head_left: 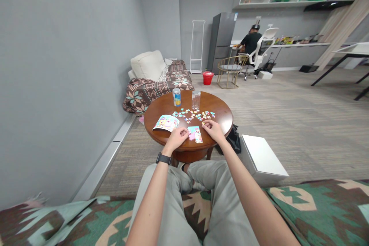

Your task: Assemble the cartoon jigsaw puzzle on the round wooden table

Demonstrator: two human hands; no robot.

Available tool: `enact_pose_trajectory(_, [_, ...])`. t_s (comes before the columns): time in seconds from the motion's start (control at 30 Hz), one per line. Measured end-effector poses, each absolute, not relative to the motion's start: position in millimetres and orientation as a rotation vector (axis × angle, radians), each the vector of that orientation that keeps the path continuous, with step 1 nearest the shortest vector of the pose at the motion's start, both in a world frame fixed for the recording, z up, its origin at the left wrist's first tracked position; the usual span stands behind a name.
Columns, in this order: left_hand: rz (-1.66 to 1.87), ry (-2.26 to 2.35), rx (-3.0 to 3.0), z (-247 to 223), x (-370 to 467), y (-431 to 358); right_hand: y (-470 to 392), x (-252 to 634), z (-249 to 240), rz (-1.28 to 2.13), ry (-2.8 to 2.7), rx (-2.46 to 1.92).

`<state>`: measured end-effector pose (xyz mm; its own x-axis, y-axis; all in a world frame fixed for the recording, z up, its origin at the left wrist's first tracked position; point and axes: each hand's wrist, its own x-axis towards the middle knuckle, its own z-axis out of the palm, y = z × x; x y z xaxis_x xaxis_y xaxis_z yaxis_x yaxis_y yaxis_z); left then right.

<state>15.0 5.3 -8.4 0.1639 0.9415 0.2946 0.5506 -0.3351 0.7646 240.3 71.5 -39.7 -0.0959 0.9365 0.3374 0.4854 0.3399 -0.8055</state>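
Observation:
On the round wooden table (219, 104) lies a partly joined jigsaw puzzle (195, 134) in light blue, pink and white. My left hand (178, 138), a dark watch on its wrist, is closed at the puzzle's left edge; whatever its fingers hold is hidden. Just right of the puzzle, my right hand (213, 130) pinches a small yellowish puzzle piece (203, 123). Loose puzzle pieces (205, 115) are scattered beyond both hands. A curved picture sheet (166, 122) with cartoon figures rests left of the puzzle.
A printed jar (177, 99) and a clear jar (196, 100) with a silver lid stand at the table's back. A white box (263, 153) is on the floor at right. Farther off are a draped sofa (173, 78), a red bucket (207, 78) and a seated person (251, 43).

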Motion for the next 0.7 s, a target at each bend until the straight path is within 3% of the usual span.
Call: enact_pose_trajectory(0.7, [1.043, 1.414, 1.948, -8.3, 15.0, 5.2, 69.2, 238.8, -34.6, 0.634, -1.712, -1.291])
